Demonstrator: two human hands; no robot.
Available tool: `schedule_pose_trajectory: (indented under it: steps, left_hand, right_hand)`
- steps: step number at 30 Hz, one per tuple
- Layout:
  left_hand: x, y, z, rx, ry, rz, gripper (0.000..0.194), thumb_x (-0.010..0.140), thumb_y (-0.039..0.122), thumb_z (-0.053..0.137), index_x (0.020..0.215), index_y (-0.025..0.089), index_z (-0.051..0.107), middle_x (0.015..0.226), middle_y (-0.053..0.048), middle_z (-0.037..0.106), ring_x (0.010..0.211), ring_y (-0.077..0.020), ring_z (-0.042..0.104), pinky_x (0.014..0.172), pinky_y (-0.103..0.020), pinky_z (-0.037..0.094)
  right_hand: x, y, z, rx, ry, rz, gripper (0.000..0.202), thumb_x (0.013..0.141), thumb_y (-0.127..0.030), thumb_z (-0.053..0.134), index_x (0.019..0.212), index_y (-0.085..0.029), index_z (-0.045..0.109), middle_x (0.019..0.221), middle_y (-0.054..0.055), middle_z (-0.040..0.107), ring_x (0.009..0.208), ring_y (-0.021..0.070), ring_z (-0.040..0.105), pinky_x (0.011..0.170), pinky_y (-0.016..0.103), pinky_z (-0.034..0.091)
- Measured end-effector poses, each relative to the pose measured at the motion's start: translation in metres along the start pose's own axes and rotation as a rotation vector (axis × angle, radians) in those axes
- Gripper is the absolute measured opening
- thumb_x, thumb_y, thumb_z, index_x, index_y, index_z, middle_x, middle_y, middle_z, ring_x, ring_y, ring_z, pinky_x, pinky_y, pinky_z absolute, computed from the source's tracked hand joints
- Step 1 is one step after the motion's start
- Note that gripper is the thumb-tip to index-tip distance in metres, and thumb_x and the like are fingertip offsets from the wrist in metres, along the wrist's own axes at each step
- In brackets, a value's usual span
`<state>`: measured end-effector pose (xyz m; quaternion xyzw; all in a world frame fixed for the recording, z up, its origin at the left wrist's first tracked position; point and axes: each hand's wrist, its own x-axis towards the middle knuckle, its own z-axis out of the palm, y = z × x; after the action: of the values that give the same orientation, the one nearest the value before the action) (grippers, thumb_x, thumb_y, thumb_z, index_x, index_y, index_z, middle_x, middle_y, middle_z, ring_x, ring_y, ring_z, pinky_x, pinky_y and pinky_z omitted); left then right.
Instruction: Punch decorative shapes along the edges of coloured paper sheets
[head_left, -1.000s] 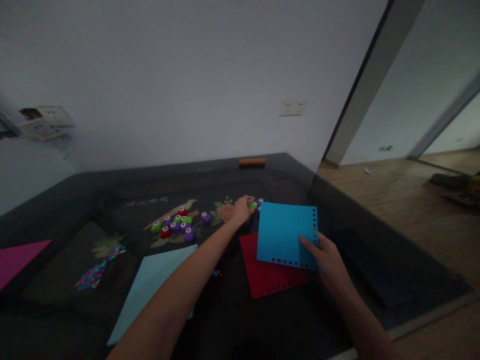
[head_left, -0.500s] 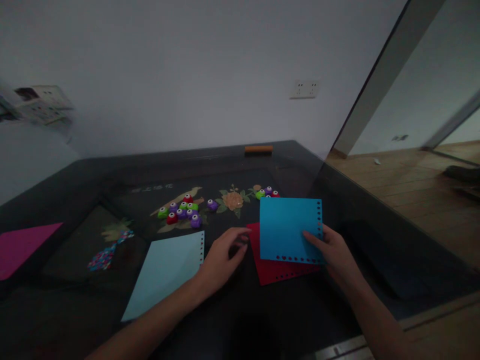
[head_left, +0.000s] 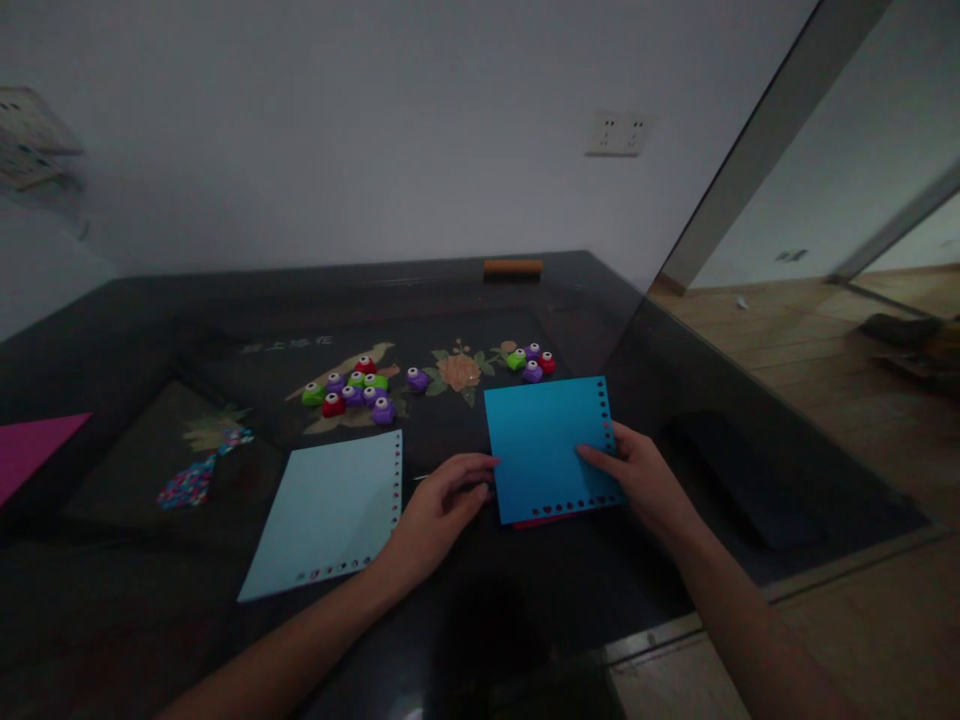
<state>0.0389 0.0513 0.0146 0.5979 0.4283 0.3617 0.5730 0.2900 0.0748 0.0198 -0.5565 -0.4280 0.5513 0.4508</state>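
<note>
1. Glossy dark table (head_left: 637,370), pale wall (head_left: 337,130) far, plank floor (head_left: 787,312) right.
2. Right hand (head_left: 646,475) pinches the square, hole-edged blue sheet (head_left: 540,450), near, right of centre.
3. Left hand (head_left: 441,508), loosely curled, thumb apart, at its left edge.

- A dark, glossy surface (head_left: 585,575) is printed with a flower (head_left: 459,372) beyond the left grip (head_left: 441,508).
- A pale blue punched sheet (head_left: 330,515) is laid beside the left grip; coloured bits (head_left: 187,483) and a pink sheet (head_left: 34,447) are spread farther left.
- Eyed figures (head_left: 351,392) are grouped beyond both grips.
- An orange-brown roll (head_left: 513,268) is placed farthest off.
- A dark slab (head_left: 739,485) is set right of the right grip (head_left: 637,470).
</note>
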Motion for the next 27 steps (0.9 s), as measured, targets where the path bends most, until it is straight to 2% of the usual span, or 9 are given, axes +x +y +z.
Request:
schedule_pose_trajectory:
  steps: [3,7,12,16,20,27]
  left_hand:
    - [-0.001,0.001,0.001,0.063,0.005,0.044,0.028,0.084,0.021,0.05,0.111,0.019,0.059,0.115,-0.009,0.057,0.103,-0.0208,0.059,0.088,-0.034,0.049]
    - [-0.003,0.002,-0.001,0.21,0.008,0.129,0.031,0.085,0.018,0.048,0.114,0.021,0.058,0.118,-0.007,0.057,0.106,-0.0197,0.057,0.093,-0.034,0.046]
    - [-0.004,-0.001,-0.005,0.618,0.081,0.331,0.033,0.086,0.014,0.046,0.117,0.021,0.055,0.118,-0.008,0.057,0.112,-0.0213,0.052,0.097,-0.04,0.043]
    - [-0.004,-0.01,-0.004,0.899,0.059,0.467,0.034,0.087,0.014,0.046,0.12,0.019,0.052,0.121,-0.01,0.056,0.113,-0.0227,0.05,0.097,-0.043,0.042]
    - [-0.004,-0.017,0.002,1.079,0.019,0.517,0.035,0.086,0.015,0.048,0.121,0.017,0.05,0.123,-0.01,0.055,0.114,-0.0234,0.05,0.102,-0.047,0.037]
    - [-0.005,-0.019,0.009,1.193,0.021,0.522,0.038,0.085,0.018,0.051,0.123,0.017,0.049,0.124,-0.009,0.056,0.116,-0.0236,0.05,0.105,-0.046,0.034]
  right_hand:
    - [0.002,0.002,-0.002,0.013,0.028,-0.018,0.041,0.063,-0.038,0.075,0.099,-0.021,0.066,0.093,0.005,0.073,0.074,0.023,0.068,0.065,0.037,0.056]
    - [0.006,0.007,-0.008,-0.034,0.088,-0.066,0.04,0.065,-0.042,0.073,0.096,-0.018,0.066,0.088,0.006,0.072,0.064,0.0199,0.066,0.058,0.032,0.054]
    - [0.008,0.006,-0.016,-0.016,0.159,-0.071,0.041,0.058,-0.038,0.078,0.091,-0.018,0.066,0.083,0.005,0.072,0.061,0.0177,0.064,0.057,0.03,0.052]
    - [0.009,0.006,-0.02,-0.06,0.171,-0.049,0.043,0.056,-0.037,0.078,0.092,-0.018,0.065,0.08,0.005,0.072,0.059,0.0186,0.063,0.055,0.031,0.051]
    - [0.01,0.008,-0.021,-0.148,0.147,-0.027,0.043,0.057,-0.034,0.077,0.094,-0.018,0.064,0.074,0.003,0.07,0.056,0.0172,0.062,0.051,0.03,0.049]
    - [0.013,0.01,-0.019,-0.218,0.156,-0.037,0.041,0.058,-0.031,0.074,0.095,-0.017,0.063,0.073,0.003,0.068,0.055,0.0161,0.06,0.05,0.029,0.048]
